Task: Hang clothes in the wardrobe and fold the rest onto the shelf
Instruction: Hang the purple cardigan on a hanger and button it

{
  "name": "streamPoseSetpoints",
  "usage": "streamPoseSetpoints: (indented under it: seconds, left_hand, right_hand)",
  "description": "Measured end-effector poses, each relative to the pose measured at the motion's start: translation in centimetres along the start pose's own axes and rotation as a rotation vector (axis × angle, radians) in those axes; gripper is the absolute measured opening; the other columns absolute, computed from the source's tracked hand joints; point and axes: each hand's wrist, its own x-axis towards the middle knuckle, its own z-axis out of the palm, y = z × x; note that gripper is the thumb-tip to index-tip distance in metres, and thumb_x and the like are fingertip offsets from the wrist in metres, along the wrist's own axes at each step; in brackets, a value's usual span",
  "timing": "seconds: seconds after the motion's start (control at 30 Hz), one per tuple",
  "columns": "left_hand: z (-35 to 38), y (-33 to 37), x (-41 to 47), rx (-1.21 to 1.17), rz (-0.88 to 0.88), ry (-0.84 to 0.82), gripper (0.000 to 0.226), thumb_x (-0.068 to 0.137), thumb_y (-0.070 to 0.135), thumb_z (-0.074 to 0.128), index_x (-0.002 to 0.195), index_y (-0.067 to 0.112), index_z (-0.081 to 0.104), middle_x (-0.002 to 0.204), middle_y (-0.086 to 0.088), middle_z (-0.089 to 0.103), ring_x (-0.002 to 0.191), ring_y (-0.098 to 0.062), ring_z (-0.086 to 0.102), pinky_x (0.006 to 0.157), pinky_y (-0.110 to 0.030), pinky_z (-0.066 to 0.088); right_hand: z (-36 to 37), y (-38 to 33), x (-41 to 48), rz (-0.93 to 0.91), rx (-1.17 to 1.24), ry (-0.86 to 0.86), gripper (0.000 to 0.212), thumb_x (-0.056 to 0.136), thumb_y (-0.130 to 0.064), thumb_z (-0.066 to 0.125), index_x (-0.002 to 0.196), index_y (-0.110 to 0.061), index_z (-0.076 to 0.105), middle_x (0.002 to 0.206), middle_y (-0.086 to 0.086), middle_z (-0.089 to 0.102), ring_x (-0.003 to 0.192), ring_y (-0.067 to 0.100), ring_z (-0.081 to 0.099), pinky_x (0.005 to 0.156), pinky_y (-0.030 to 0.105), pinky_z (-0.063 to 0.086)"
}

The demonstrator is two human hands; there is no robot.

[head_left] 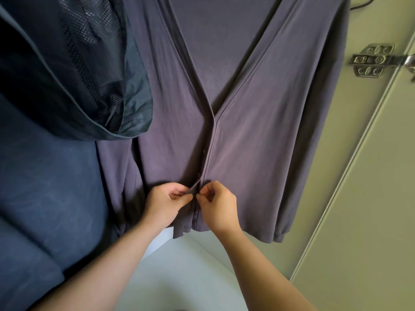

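1. Inside the wardrobe, a big purple-grey cardigan (247, 131) hangs flat and faces the person. It fills most of the view. Its top runs out of the picture, so the hanger cannot be seen.
2. Just beside it on the left hangs a dark blue garment (45, 198). Above that is a dark jacket (67, 63) with a net lining. The jacket's low edge laps over the cardigan's left side, because the clothes hang close together.
3. On the right stands the pale green wardrobe door (370, 198). It is swung open, so the person can reach in.
4. Under the cardigan's hem lies a white board (179, 265). I cannot tell if it is a shelf or the wardrobe's floor.
5. The left hand (166, 203) pinches the cardigan's left front edge, low down, with thumb and fingers curled on the cloth. The right hand (217, 205) pinches the right front edge just across from it. The two hands nearly touch. They pull the two edges together so they can be joined.
6. A shiny metal hinge (372, 60) sits on the door, well apart from the hands.
7. Tiny buttons (199, 175) run down the front edge. Above the hands the front looks closed, and below them it gapes a little. My guess is that the person is doing the cardigan up so it hangs neatly — with a button or two left to do below.
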Motion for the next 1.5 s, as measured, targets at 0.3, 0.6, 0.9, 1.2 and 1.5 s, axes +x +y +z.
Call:
streamPoseSetpoints:
  seconds: [0.3,0.6,0.9,1.2,1.5]
  left_hand:
    - [0.0,0.0,-0.1,0.063,0.0,-0.004,0.026,0.083,0.001,0.079,0.075,0.025,0.073,0.07,0.006,0.075,0.062,-0.01,0.07,0.068,-0.028,0.06]
    - [0.1,-0.4,-0.4,0.015,-0.006,-0.038,0.027,0.09,0.002,0.072,0.082,0.028,0.074,0.078,0.005,0.077,0.073,-0.01,0.072,0.076,-0.031,0.058]
    - [-0.2,-0.5,0.1,-0.018,-0.061,-0.009,0.01,0.098,0.006,0.062,0.091,0.007,0.069,0.073,-0.004,0.071,0.057,-0.014,0.067,0.06,-0.022,0.056]
    - [-0.1,-0.8,0.6,0.068,-0.015,-0.004,0.007,0.094,0.01,0.068,0.092,0.016,0.068,0.084,-0.003,0.072,0.081,-0.019,0.073,0.081,-0.033,0.059]
    - [0.0,-1.0,0.6,0.183,0.006,0.038,0.009,0.088,0.021,0.075,0.082,0.017,0.069,0.075,0.004,0.073,0.075,-0.018,0.069,0.071,-0.033,0.055]
  right_hand:
    - [0.2,-0.9,-0.6,0.029,0.112,-0.033,0.029,0.089,0.002,0.059,0.087,-0.025,0.069,0.087,-0.012,0.07,0.079,-0.001,0.065,0.073,0.002,0.045]
    - [0.2,-1.0,-0.7,0.032,0.114,0.002,0.021,0.083,-0.001,0.061,0.09,-0.019,0.069,0.088,-0.007,0.07,0.082,0.007,0.065,0.076,0.013,0.05]
    - [0.7,0.0,-1.1,-0.283,-0.389,-0.026,0.035,0.099,-0.021,0.051,0.134,-0.024,0.057,0.116,0.002,0.056,0.095,0.027,0.059,0.065,0.031,0.044]
    - [0.6,0.3,0.3,-0.287,-0.603,-0.087,0.026,0.091,-0.015,0.064,0.117,-0.012,0.057,0.108,0.009,0.059,0.096,0.034,0.057,0.064,0.035,0.035]
    - [0.4,0.5,-0.4,-0.052,-0.247,-0.006,0.009,0.099,-0.016,0.053,0.096,-0.014,0.062,0.092,0.003,0.062,0.077,0.023,0.054,0.066,0.028,0.041]
